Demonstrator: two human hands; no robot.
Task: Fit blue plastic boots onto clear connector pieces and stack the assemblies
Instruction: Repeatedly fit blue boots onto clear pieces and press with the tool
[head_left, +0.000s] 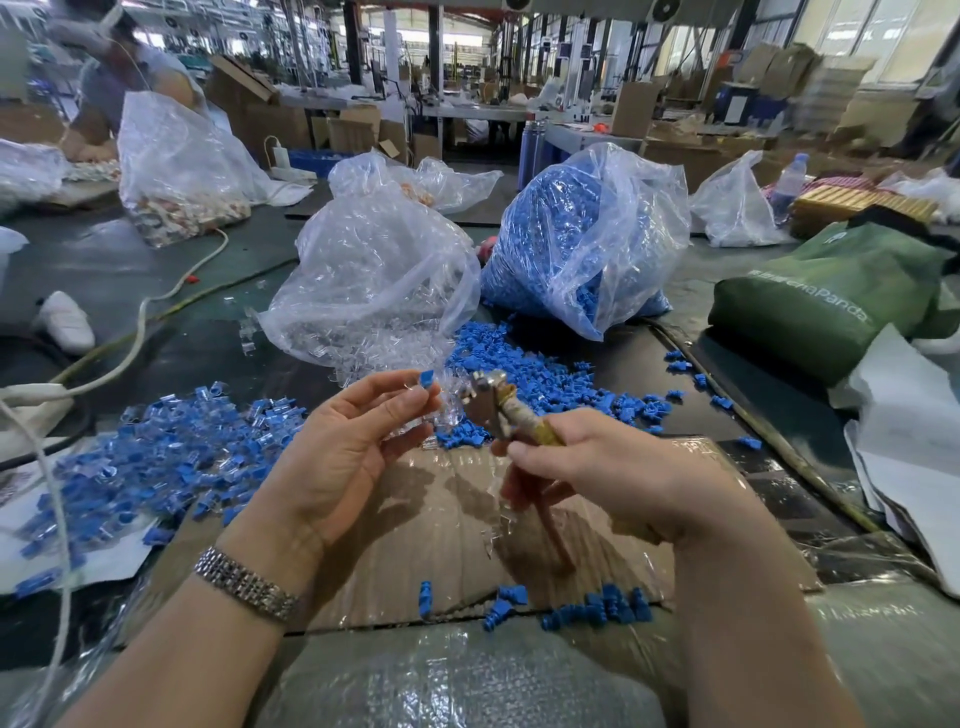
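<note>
Left hand (353, 447) is hovering palm-up over the cardboard (467, 519), thumb and fingertips pinching a blue boot (427, 378) that looks joined to a clear connector, though the clear part is hard to make out. Right hand (618, 467) is curling round a tool (514, 410) with a metal head and a taped, brass-coloured shaft, its head sitting just beside the boot with a thin gap between them. Both hands are hanging above the cardboard's middle, where there is bare room under them; along its near edge a few loose boots (597, 610) are lying. Finished blue-and-clear assemblies (156, 457) are spreading in a heap to the left, reaching close to the cardboard's left edge. Beyond the hands, a bag of clear connectors (374, 280) and a bag of boots (582, 244) are standing side by side, with spilled boots (524, 374) crowding the cardboard's far edge. A green bag (826, 291) is lying off to the right, well apart.
</note>
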